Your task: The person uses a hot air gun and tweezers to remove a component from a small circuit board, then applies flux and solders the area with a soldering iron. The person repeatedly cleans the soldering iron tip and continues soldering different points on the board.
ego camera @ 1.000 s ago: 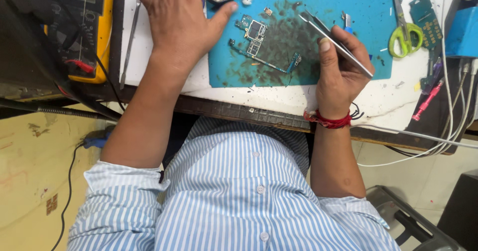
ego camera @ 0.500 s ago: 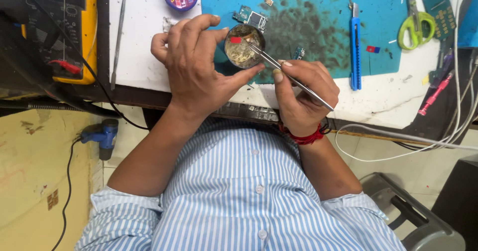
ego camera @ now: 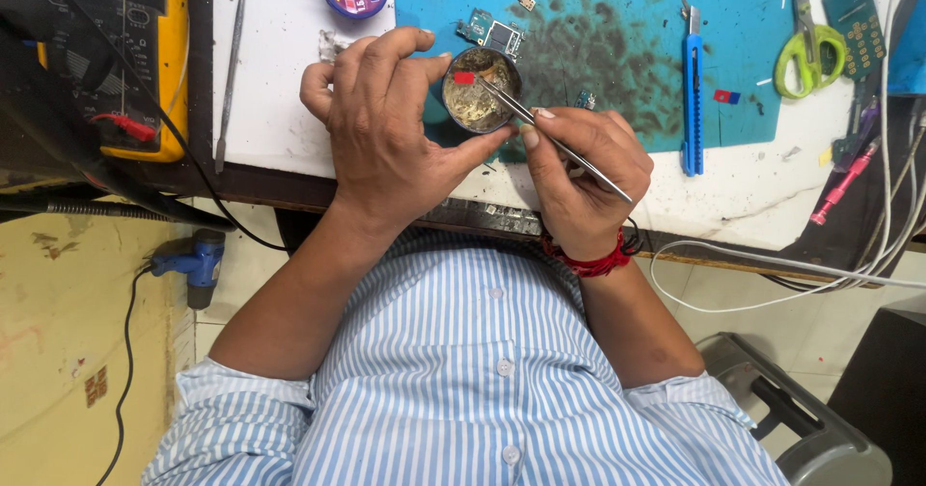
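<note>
Tweezers (ego camera: pixel 555 137) are pinched in the right hand (ego camera: pixel 584 173), tips dipping into a small round tin (ego camera: pixel 479 89) of dull paste held near the upper centre of the frame. The left hand (ego camera: pixel 386 124) cups that tin, thumb and forefinger closed round its rim, apparently to steady it and tilt its mouth toward the tool. Both hands hang just above the near edge of the bench, over the seam where the blue mat (ego camera: pixel 617 52) meets the white surface (ego camera: pixel 275 81); this keeps the work close to the body and under the eye.

Left wrist is bent inward, palm down, fingers curled in a firm grasp on the tin. Right fingers are clenched round the tweezers much as one holds a pen, with a red thread (ego camera: pixel 584 259) at the wrist.

Small circuit boards (ego camera: pixel 492 33) lie just beyond the tin. A blue knife (ego camera: pixel 692 91) lies right of centre, green scissors (ego camera: pixel 810 52) at upper right, and a yellow meter (ego camera: pixel 125 52) at upper left.
</note>
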